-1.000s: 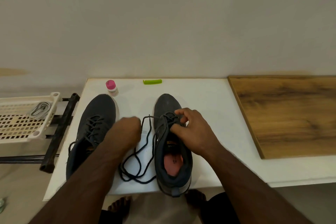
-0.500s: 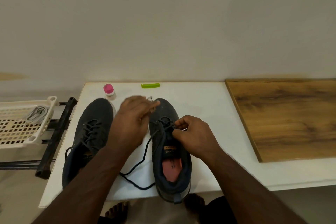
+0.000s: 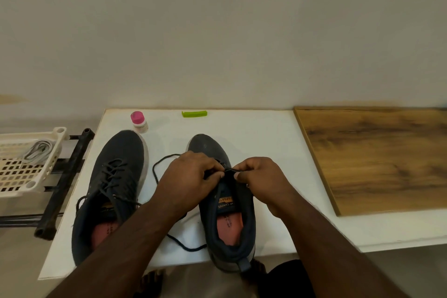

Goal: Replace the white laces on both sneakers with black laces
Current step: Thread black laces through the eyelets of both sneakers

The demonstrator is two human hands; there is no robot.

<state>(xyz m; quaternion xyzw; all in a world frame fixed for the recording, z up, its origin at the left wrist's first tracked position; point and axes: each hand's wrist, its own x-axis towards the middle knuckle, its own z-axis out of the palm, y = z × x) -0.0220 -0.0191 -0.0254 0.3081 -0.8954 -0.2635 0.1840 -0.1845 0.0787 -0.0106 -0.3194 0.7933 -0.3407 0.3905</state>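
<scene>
Currently both my hands are over the lace area of the right sneaker (image 3: 228,220), which stands on the white table (image 3: 261,143) with its toe pointing to the wall and its heel at the near edge. My left hand (image 3: 191,181) has its fingers curled and pinches the black lace (image 3: 159,164) just above the tongue. My right hand (image 3: 260,180) pinches the same lace between thumb and fingertips; a short taut stretch of it shows between the two hands. The rest of the lace loops out to the left of the shoe, lies slack on the table, and runs back past the shoe's side toward the near edge.

The left sneaker (image 3: 116,184) lies beside it, apart from it, with a dark lace crossed through its eyelets; my left forearm hides part of its heel opening.

At the far edge of the table: a small bottle with a pink cap (image 3: 139,122), and a green clip-like piece (image 3: 194,113) to its right. A wooden board (image 3: 377,157) covers the table's right part. Left of the table, a cream plastic basket (image 3: 29,176) holds the white laces (image 3: 38,151), bundled.
</scene>
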